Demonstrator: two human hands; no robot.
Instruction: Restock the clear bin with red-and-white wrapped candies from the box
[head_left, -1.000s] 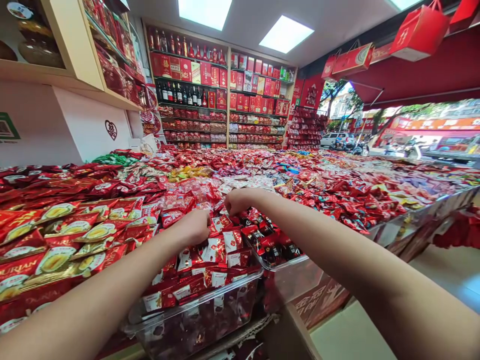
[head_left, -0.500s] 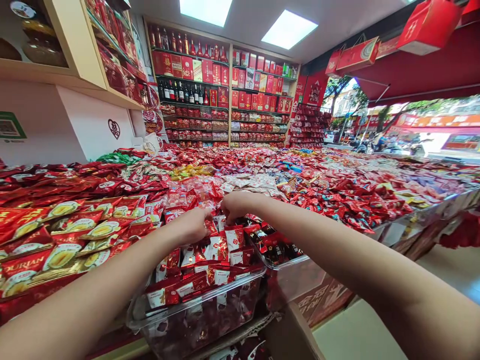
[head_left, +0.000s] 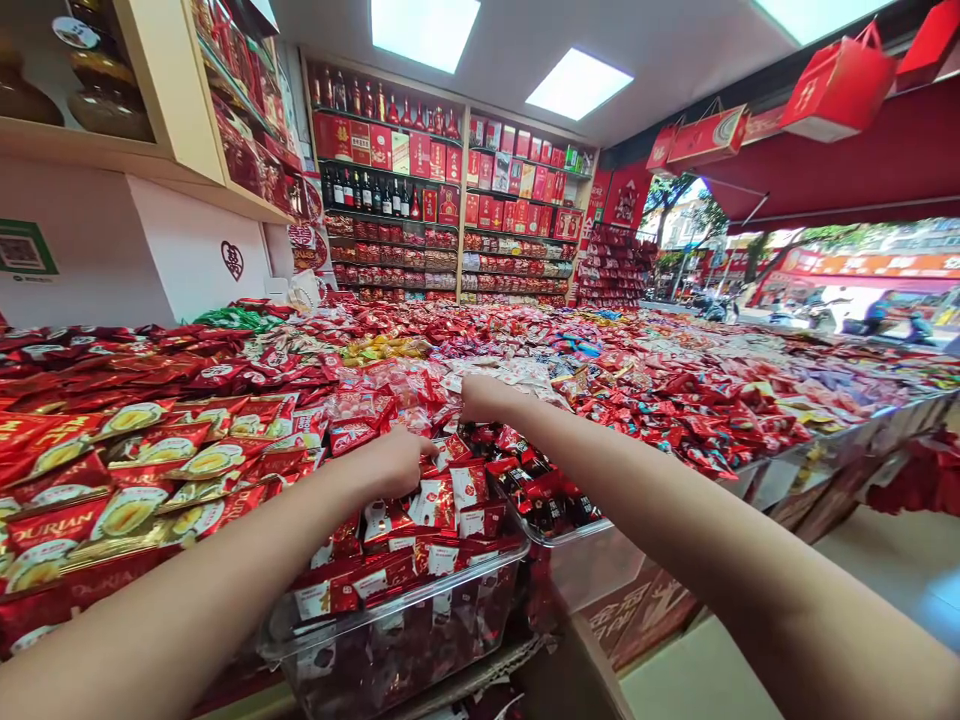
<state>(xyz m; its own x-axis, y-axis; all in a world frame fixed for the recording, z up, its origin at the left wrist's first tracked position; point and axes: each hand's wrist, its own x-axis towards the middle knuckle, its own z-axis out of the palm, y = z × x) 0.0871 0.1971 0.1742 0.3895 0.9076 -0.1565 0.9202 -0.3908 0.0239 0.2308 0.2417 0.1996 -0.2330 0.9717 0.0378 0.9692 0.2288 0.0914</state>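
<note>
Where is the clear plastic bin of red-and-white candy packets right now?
In the head view, the clear plastic bin sits low and centre at the display's front edge, under the left hand, between the durian packets and a second bin of darker candies.

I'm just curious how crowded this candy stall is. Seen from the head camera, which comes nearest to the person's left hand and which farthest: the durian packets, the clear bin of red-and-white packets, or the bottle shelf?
From the left hand:
1. Clear bin of red-and-white packets, directly under the hand.
2. Durian packets, off to the left.
3. Bottle shelf, on the back wall.
</note>
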